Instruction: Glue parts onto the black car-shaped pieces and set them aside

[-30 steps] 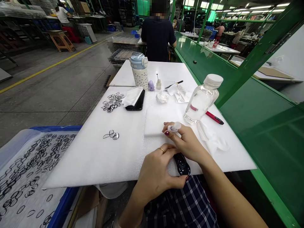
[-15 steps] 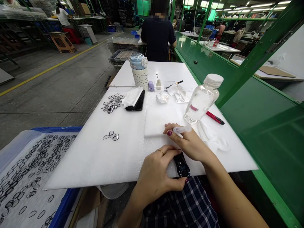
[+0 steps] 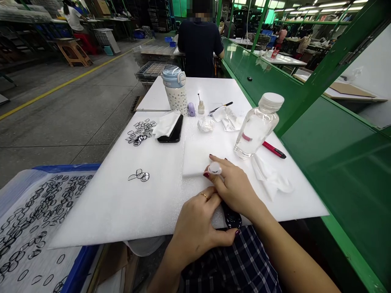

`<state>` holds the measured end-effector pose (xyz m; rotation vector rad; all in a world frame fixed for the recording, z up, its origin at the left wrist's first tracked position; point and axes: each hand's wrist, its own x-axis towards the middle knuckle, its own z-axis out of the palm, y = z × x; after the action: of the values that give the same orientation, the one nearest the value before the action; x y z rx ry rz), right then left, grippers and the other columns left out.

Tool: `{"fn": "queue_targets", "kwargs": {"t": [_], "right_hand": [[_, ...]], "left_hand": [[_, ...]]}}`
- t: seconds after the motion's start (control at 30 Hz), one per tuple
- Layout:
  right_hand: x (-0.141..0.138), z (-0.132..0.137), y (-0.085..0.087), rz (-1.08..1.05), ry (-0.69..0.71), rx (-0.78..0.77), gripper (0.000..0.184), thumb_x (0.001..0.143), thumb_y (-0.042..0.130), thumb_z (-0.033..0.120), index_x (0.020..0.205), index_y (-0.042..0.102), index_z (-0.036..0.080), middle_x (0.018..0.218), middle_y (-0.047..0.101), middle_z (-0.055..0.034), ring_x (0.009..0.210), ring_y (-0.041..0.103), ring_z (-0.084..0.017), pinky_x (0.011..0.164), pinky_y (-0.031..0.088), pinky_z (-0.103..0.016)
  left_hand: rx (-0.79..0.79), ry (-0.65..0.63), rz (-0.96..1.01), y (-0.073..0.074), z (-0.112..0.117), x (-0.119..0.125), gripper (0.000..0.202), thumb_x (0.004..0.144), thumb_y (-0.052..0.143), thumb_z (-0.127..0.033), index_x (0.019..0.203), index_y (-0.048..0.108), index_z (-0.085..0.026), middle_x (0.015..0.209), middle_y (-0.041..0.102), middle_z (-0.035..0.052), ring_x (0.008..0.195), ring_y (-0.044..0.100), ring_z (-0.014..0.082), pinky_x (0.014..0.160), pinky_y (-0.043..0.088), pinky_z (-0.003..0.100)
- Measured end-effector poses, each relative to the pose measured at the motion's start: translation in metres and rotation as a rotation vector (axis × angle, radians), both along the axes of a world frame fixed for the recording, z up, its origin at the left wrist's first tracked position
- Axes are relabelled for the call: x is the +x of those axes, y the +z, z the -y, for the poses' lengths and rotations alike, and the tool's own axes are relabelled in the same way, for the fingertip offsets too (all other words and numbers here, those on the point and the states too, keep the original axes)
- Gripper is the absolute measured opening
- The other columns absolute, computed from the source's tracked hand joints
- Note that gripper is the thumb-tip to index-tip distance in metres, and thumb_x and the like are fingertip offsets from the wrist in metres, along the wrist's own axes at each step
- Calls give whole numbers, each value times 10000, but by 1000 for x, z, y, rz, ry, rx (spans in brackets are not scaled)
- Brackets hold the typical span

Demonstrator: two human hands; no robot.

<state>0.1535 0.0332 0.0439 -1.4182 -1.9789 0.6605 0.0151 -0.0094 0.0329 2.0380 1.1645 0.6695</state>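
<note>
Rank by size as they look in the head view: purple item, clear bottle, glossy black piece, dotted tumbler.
1. Clear bottle
2. Dotted tumbler
3. Glossy black piece, visible part only
4. Purple item

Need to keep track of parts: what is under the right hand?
A glossy black piece sticks out from under the right hand, close to the left hand. Its far end is covered, and whatever else lies beneath can't be seen.

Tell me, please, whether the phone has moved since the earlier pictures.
No, judged against the cup, the phone has kept its place just in front.
</note>
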Motion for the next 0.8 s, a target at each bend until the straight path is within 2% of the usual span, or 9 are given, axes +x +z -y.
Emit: {"fn": "queue_targets", "kwargs": {"t": [0.17,0.3,0.37,0.53,0.6,0.67,0.7,0.77,0.8], "right_hand": [[3,0,9,-30,71,-11,162,937,510,265,985,655,212,1064,706,-45,1201,569,-251,1089,359,-455],[12,-4,19,-108,145,-116,211,949,504,362,894,651,222,906,694,-26,975,642,-246,988,432,-469],[19,-7,21,-198,210,-176,290,957,491,426,813,633,218,861,680,-32,1044,625,-257,1018,416,-463],[25,-10,16,-478,252,-244,320,965,466,472,840,621,222,998,678,-46,1332,452,-247,1102,358,-432],[21,-7,12,-374,223,-171,223,962,491,359,840,614,218,1069,674,-56,1367,411,-250,1139,299,-462],[16,-4,10,-153,228,-115,121,915,518,195,859,623,213,1214,634,-74,1409,343,-274,1170,202,-519],[15,-3,10,-75,253,-111,135,886,521,136,872,630,215,1273,607,-76,1425,309,-284,1179,148,-544],[18,-5,10,-101,303,-151,158,879,522,121,903,638,225,1272,614,-66,1441,274,-279,1187,78,-563],[20,-6,11,-189,320,-187,137,904,522,164,920,639,232,1225,642,-56,1444,272,-263,1191,91,-553]], "left_hand": [[15,-20,-4,-2,0,-1,579,579,830,-300,1112,640,-178,1102,654,72,977,613,292,836,519,448],[20,-25,8,-2,1,-2,589,609,815,-288,1160,620,-221,1173,640,44,1026,609,268,883,506,425],[6,-28,11,-1,2,-2,596,619,809,-282,1180,612,-235,1207,627,33,1056,604,259,904,498,419],[10,-25,4,-1,3,-2,611,602,819,-276,1173,610,-212,1230,620,40,1071,607,255,922,497,410],[30,-25,-11,-2,2,-2,596,600,818,-290,1154,615,-200,1198,632,57,1047,612,268,898,508,418],[39,-16,-42,-3,2,-1,543,602,815,-323,1089,634,-167,1100,658,86,984,623,288,844,525,434],[41,-12,-54,-3,2,-1,531,601,814,-337,1067,638,-154,1058,665,96,965,625,298,829,529,441],[39,-14,-55,-3,2,-1,547,606,810,-334,1092,634,-156,1075,664,98,983,623,301,843,528,444],[36,-20,-44,-3,2,-1,571,608,809,-316,1129,624,-171,1126,654,88,1013,618,293,864,524,437]]}}
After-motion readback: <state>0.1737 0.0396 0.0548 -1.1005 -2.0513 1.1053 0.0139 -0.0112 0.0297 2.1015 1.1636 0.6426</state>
